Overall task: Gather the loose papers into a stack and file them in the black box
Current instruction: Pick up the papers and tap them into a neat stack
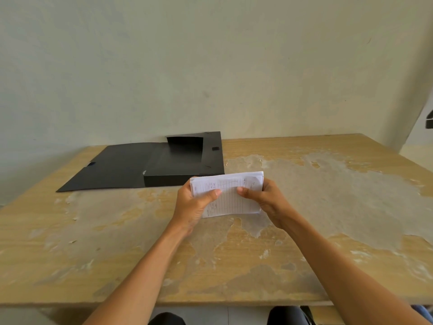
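**Both hands hold the gathered papers above the table, beside the open black box**

At the far left of the worn wooden table (pixel 70 242), the black box (pixel 182 160) lies open against the pale wall (pixel 210 55). Its lid (pixel 112 167) is folded flat on the tabletop to the left, and the shallow tray sits to the right with an inner flap (pixel 185 143) standing up at the back. The tray looks empty as far as can be seen.

Just in front of the box's near right corner, the left hand (pixel 194 205) reaches up from the lower left on a bare forearm. Its thumb lies across the front of the stack of papers (pixel 230 195), pointing right, while the fingers wrap behind the stack's left edge, so the hand is closed on the papers.

The stack is white, ruled and printed. It is held clear of the tabletop with its face tilted toward the camera; its top edge overlaps the box's front wall in this view.

The right hand (pixel 267 202) comes in from the lower right, forearm bare, wrist bent inward. Its thumb presses the front of the sheets, pointing left toward the other thumb, and its fingers curl behind the right edge, clamping the same stack.
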